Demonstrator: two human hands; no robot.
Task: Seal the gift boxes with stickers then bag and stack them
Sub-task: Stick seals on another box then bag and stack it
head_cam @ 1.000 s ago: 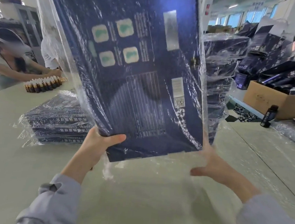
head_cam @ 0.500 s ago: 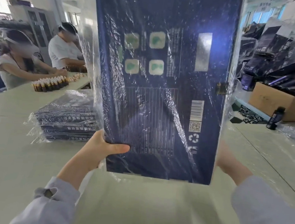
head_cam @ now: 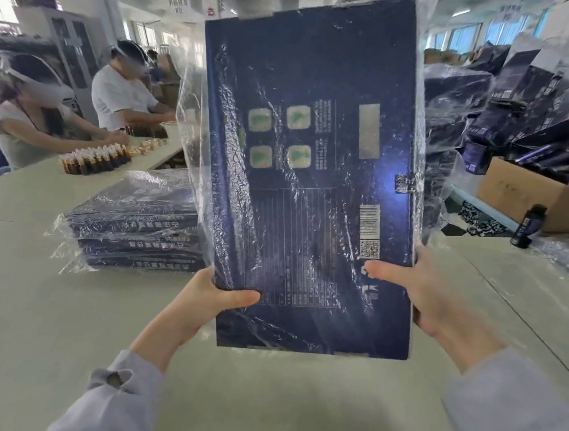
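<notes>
1. The pale counter (head_cam: 28,296) runs under and to both sides of the gift box. Its widest bare stretch lies below the box's lower edge.
2. The gift box (head_cam: 313,183) is dark blue and flat. It is held upright in the air with its lower edge off the counter, and its printed face with 4 green squares is toward the camera.
3. A clear plastic bag (head_cam: 190,121) sheathes the box. Loose film stands out past the box's left, right and top edges.
4. A tall pile of bagged boxes (head_cam: 454,103) rises just behind the box's right edge and is partly hidden by it.
5. A low stack of bagged boxes (head_cam: 131,222) lies flat to the box's left. The stack's near end runs behind the box's left edge, and I cannot tell whether they touch.
6. A cardboard carton (head_cam: 525,198) sits well to the box's right, with counter between them.
7. The right hand (head_cam: 420,296) grips the box's lower right edge, with the thumb across the front and the fingers hidden behind.
8. The left hand (head_cam: 207,298) grips the lower left edge the same way, with the thumb in front.
9. A row of small brown bottles (head_cam: 95,161) stands well left of the box, beyond the low stack.
10. 1 dark bottle (head_cam: 528,226) stands right of the box, just before the carton.
</notes>
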